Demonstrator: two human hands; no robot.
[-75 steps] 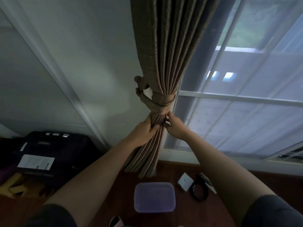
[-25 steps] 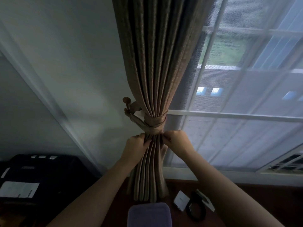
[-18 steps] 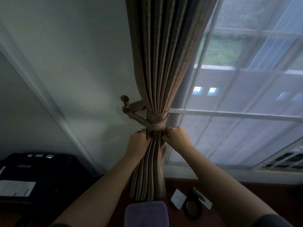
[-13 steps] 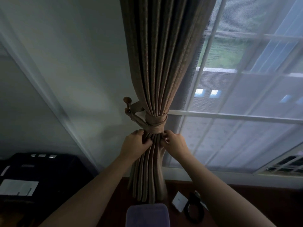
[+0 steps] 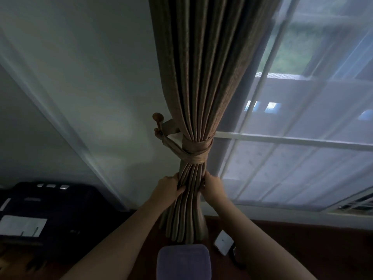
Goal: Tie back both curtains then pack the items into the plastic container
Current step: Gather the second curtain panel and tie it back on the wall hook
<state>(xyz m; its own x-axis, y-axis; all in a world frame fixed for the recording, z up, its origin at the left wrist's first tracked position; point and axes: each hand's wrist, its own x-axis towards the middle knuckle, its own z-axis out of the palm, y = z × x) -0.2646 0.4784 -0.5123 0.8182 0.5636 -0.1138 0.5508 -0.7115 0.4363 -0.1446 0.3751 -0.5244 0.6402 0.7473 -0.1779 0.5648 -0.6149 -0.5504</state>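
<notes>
curtain [image 5: 201, 77] runs 12 to 6 o'clock, cinched at centre | container [image 5: 183, 261] on floor at 6, items likely unpacked | left hand [image 5: 168, 186] and right hand [image 5: 212, 186] each grip pleats just below tie [image 5: 196, 148] | risk: a hard downward tug drags tie down or slips its loop off hook [image 5: 157, 118] at 10 | white item [image 5: 224, 242] at 5: underfoot hazard

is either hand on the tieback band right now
No, the left hand and the right hand both grip the curtain folds below the tieback.
</notes>
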